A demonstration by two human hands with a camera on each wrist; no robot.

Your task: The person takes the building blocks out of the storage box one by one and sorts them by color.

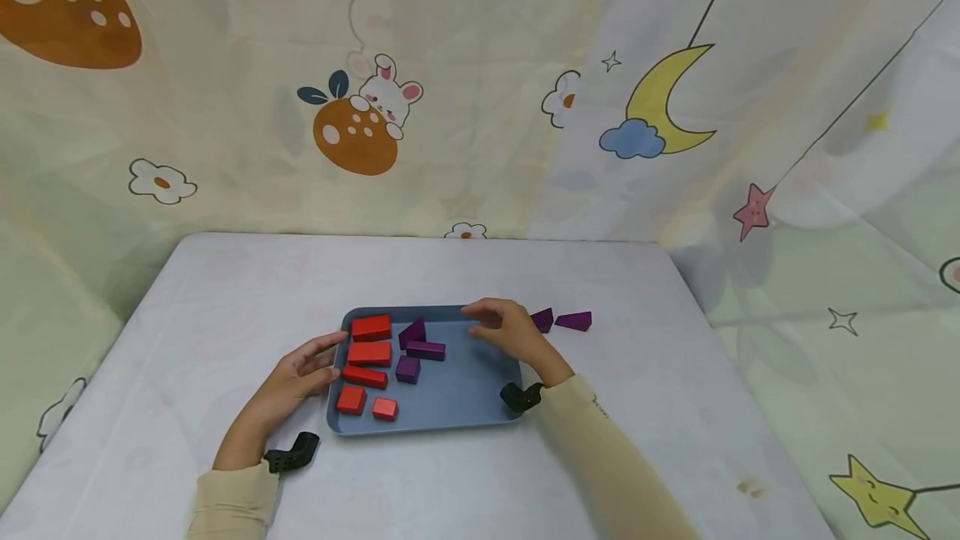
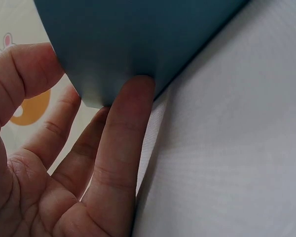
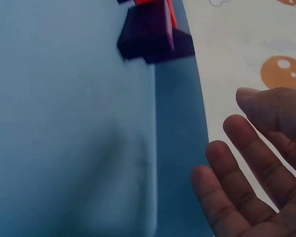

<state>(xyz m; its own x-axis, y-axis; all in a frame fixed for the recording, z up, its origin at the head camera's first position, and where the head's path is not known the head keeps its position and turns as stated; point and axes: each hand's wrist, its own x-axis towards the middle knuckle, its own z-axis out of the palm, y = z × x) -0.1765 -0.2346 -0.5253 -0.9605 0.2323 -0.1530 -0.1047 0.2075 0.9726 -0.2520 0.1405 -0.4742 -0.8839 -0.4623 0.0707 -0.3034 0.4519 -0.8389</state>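
Note:
A shallow blue-grey tray [image 1: 465,394] lies on the table. My left hand [image 1: 292,377] is at its left end, fingertips against the outer wall; the left wrist view shows the extended fingers [image 2: 121,143] touching the tray wall [image 2: 133,34]. Over the tray's back right part hovers my right hand [image 1: 513,336], fingers loosely spread with nothing between them. Several red blocks [image 1: 369,353] line the tray's left side. Beside them sit a purple triangular block [image 1: 412,333], a purple bar [image 1: 425,351] and a purple cube [image 1: 408,370].
Two purple wedge-shaped blocks, one [image 1: 543,320] partly behind the right hand and another [image 1: 574,322] farther right, lie outside the tray on the white-covered table [image 1: 637,440]. A printed cloth [image 1: 480,107] hangs behind the table's back edge. Each wrist wears a black device.

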